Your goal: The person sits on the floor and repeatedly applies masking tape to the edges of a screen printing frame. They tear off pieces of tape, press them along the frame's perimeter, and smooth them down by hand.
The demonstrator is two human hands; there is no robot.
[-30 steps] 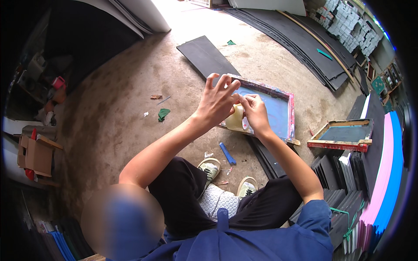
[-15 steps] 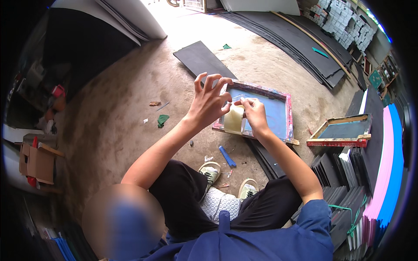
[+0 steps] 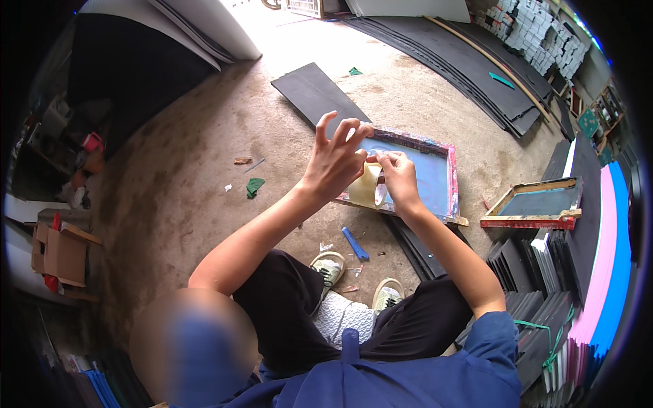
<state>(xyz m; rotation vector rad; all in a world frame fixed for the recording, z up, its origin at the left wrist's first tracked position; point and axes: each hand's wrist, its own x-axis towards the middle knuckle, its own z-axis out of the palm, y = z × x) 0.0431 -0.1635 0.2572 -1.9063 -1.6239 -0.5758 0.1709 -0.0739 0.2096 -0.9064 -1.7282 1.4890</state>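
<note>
A wide roll of clear yellowish tape (image 3: 366,188) hangs between my two hands, over the near left part of a framed screen (image 3: 435,178) with blue mesh and paint-stained edges. My right hand (image 3: 398,178) is closed in a pinch at the top right of the roll. My left hand (image 3: 337,158) has its thumb and index finger bent together at the tape's upper left, while its other fingers stretch up and apart. Fingertips of both hands almost meet above the roll. The tape's loose end is too fine to make out.
A dark board (image 3: 320,95) lies beyond the screen. A smaller framed screen (image 3: 534,204) rests on stacked dark sheets at the right. Near my shoes are a blue tool-like piece (image 3: 355,243) and scraps. A cardboard box (image 3: 60,253) stands at the left.
My left hand has shifted right, closer to my right hand, its fingers turning slightly. The tape roll has tilted a little; my right hand has barely moved.
</note>
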